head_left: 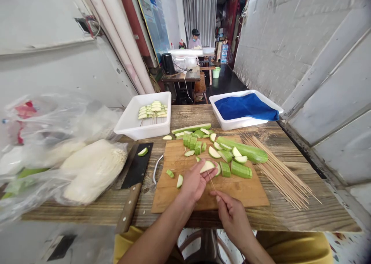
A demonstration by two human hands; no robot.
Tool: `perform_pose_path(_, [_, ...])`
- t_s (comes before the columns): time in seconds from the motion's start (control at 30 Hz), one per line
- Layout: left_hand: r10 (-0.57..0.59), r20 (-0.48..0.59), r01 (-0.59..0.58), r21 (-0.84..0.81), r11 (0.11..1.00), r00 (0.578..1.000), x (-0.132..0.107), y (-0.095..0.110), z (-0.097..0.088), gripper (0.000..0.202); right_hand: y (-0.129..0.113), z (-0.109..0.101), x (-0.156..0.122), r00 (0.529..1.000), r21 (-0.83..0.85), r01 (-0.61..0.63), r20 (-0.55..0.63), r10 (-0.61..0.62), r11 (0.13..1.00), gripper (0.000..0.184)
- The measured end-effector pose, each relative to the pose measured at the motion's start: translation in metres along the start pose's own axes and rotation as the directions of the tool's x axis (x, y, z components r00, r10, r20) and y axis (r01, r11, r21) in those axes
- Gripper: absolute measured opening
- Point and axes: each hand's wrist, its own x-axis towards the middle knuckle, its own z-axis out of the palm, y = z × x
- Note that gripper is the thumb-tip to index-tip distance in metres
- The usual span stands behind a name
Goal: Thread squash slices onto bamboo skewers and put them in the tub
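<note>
Over the cutting board [166, 194] there, the left hand [197, 181] holds a pale slice [207, 166]; the right hand [231, 210] pinches a skewer [211, 181], pointing toward eleven o'clock. Its far end reaches the slice.

Squash slices [214, 152] show creamy-white flesh with bright green rims, and a longer squash piece [252, 152] is light green. Thin skewers [282, 177] are pale tan. The cutting board [185, 202] is honey-brown; the table [191, 113] is brown, striped with darker wood grain. The cleaver blade [135, 169] is black, its handle [129, 208] brown with pale rivets. Two tubs [127, 121] are white, a cloth [246, 106] deep blue. Trousers [292, 248] are mustard yellow, a bucket [216, 73] mint green.
</note>
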Motion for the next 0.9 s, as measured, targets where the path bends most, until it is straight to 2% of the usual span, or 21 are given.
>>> perform_pose_path(0.23, [0.015, 0.044, -0.018, 0.056, 0.998, 0.999, -0.0004, -0.0027, -0.002, 0.012, -0.0031, 0.0008, 0.0025, 1.0, 0.021, 0.011, -0.014, -0.01, 1.0, 0.038])
perform_pose_path(0.47, [-0.005, 0.035, 0.003, 0.054, 0.999, 0.999, 0.0006, -0.0033, -0.0022, 0.013, -0.0044, 0.0017, 0.0044, 1.0, 0.043, 0.009, -0.02, -0.008, 0.999, 0.039])
perform_pose_path(0.67, [-0.022, 0.021, 0.021, 0.039, 0.999, 1.0, -0.0004, -0.0024, -0.0022, 0.012, -0.0037, 0.0036, 0.0051, 1.0, 0.026, -0.019, 0.02, 0.019, 0.999, 0.039])
perform_pose_path(0.9, [-0.045, 0.025, 0.044, 0.04, 0.998, 0.999, 0.0005, -0.0016, -0.0035, 0.012, -0.0061, 0.0047, 0.0059, 1.0, 0.007, 0.008, -0.019, -0.008, 1.0, 0.039])
